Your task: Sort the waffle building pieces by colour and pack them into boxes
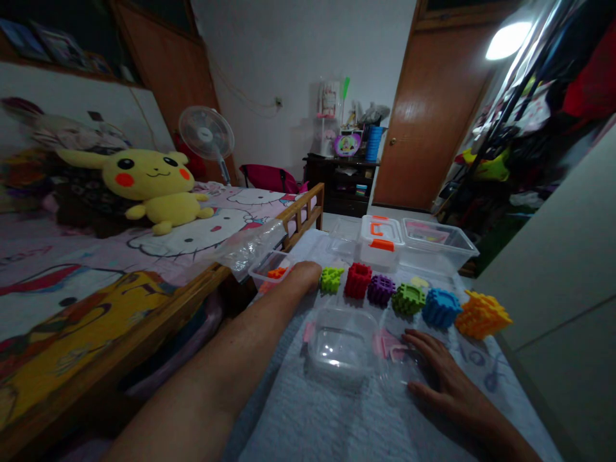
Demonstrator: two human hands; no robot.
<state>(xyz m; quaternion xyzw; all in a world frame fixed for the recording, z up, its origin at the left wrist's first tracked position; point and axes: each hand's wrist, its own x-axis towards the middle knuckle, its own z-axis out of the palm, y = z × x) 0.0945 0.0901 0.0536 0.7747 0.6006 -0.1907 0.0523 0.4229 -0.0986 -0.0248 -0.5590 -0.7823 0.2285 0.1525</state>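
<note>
My left hand (307,276) reaches across the table, just left of the lime-green interlocking pieces (332,280); its fingers are hidden from me. In a row to the right stand stacks of notched pieces: red (357,281), purple (382,290), green (409,299), blue (441,308) and yellow-orange (482,315). Near the front sits a clear plastic box (342,343) with pink clips. My right hand (440,369) lies with fingers apart beside a clear lid (402,369), at its right edge. Beyond my left forearm, a small clear container (258,269) holds orange pieces (278,273).
At the table's far end are a white-lidded box with orange clips (381,239) and a large clear bin (443,240). A wooden bed rail (301,215) borders the left side. A pale cabinet (568,256) stands right.
</note>
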